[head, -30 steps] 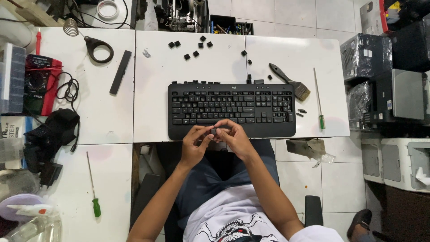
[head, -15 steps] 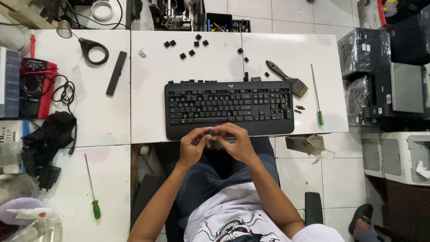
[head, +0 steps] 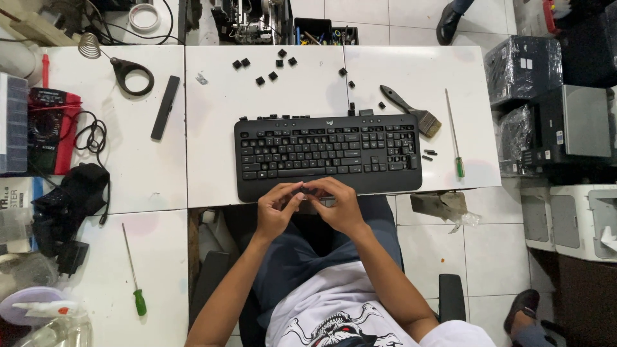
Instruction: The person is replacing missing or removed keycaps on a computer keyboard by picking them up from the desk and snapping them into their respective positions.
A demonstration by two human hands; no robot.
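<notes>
A black keyboard (head: 328, 154) lies on the white table (head: 212, 128) straight ahead of me. My left hand (head: 277, 209) and my right hand (head: 337, 205) meet just in front of its near edge, above my lap. Their fingertips pinch a small pale part (head: 307, 191) between them; what it is I cannot tell. Loose black keycaps (head: 267, 67) are scattered on the table beyond the keyboard.
A paintbrush (head: 411, 110) and a green-handled screwdriver (head: 454, 132) lie right of the keyboard. Left are a black bar (head: 165, 107), a red meter (head: 48, 132), black cables and a second green screwdriver (head: 134, 273). Stacked machines (head: 553, 109) stand at right; other people's shoes show.
Both hands stay together at the keyboard's front edge, with only slight finger movement. The view has shifted a little.
</notes>
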